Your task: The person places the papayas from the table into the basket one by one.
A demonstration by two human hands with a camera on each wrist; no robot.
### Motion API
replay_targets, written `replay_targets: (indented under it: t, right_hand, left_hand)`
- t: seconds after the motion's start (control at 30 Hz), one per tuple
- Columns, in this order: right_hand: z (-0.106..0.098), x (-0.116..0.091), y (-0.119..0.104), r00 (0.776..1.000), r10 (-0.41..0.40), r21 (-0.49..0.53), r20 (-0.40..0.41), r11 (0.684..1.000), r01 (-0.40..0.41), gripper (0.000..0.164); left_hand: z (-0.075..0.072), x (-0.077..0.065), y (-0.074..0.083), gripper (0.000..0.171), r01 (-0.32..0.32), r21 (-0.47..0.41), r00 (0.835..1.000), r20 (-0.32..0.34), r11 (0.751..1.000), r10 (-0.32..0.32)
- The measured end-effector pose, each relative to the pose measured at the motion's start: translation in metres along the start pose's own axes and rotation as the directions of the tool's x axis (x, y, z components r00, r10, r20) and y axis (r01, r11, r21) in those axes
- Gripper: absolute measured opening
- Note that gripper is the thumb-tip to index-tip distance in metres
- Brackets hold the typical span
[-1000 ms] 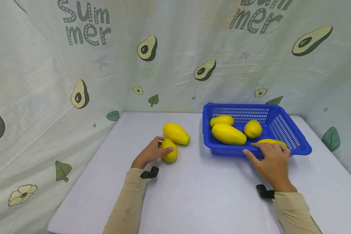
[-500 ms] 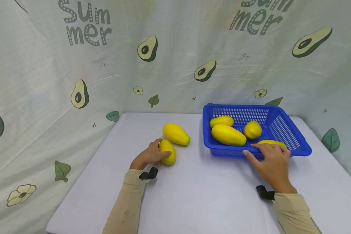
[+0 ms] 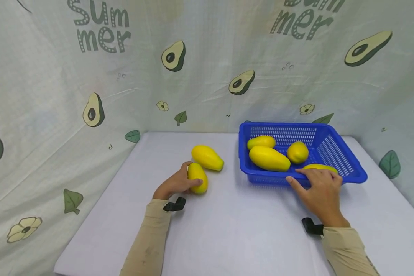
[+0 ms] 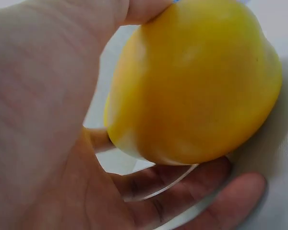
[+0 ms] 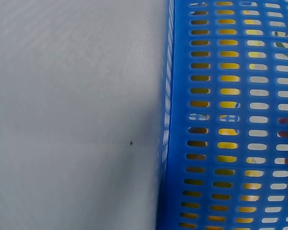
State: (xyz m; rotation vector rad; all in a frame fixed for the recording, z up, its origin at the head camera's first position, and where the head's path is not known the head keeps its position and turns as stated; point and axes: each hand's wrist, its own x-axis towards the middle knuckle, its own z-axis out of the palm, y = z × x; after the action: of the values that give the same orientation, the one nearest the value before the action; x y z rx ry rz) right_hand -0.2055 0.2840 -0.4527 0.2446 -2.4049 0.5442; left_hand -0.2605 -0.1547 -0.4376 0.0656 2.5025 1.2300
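Note:
My left hand [image 3: 176, 183] holds a yellow papaya [image 3: 197, 178] on the left of the table. Its thumb lies across the near side and the fingers curve round the far side. Up close in the left wrist view, the papaya [image 4: 201, 86] is smooth, with fingers beneath it. Just behind it lies a second papaya [image 3: 207, 157] with a greenish tip. On the right, my right hand [image 3: 319, 195] grips the front rim of a blue plastic basket [image 3: 265, 177], thumb outside and fingers over the edge. The right wrist view shows the basket's slotted wall [image 5: 213, 139], but no hand.
Several yellow fruits lie in the basket, among them a large papaya [image 3: 270, 158], a rounder fruit [image 3: 298, 152] and one [image 3: 321, 167] partly hidden by my right hand. A white tabletop [image 3: 241, 230] meets a printed cloth [image 3: 207, 76] at the back.
My left hand has shifted slightly left and nearer with the papaya, away from the one behind. The right hand and basket have stayed put.

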Motion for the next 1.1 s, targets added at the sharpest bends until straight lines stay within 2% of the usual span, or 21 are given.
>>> replay_targets:
  t: [0.17, 0.47, 0.67, 1.0, 1.1]
  right_hand:
    - [0.0, 0.001, 0.0, 1.0, 0.005, -0.001, 0.0, 1.0, -0.005, 0.051]
    - [-0.001, 0.001, 0.0, 1.0, 0.005, 0.001, -0.007, 1.0, -0.005, 0.051]
    - [-0.001, 0.001, 0.001, 1.0, 0.003, -0.002, -0.017, 1.0, -0.003, 0.051]
    - [-0.001, 0.001, 0.0, 1.0, -0.011, 0.0, -0.017, 1.0, 0.011, 0.051]
    - [0.0, 0.001, -0.001, 1.0, -0.005, -0.004, -0.014, 1.0, 0.005, 0.051]
  left_hand:
    - [-0.002, 0.003, -0.003, 0.101, -0.032, -0.057, 0.999, 0.003, 0.998, 0.032]
    - [-0.015, -0.002, -0.007, 0.097, -0.08, -0.062, 0.997, 0.008, 0.995, 0.08]
    - [-0.023, -0.001, -0.009, 0.096, -0.103, -0.103, 0.994, 0.013, 0.989, 0.105]
    - [-0.024, 0.002, -0.014, 0.094, -0.166, -0.251, 0.986, -0.009, 0.954, 0.169]
    - [-0.023, 0.0, -0.014, 0.094, -0.18, -0.266, 0.983, -0.02, 0.947, 0.181]
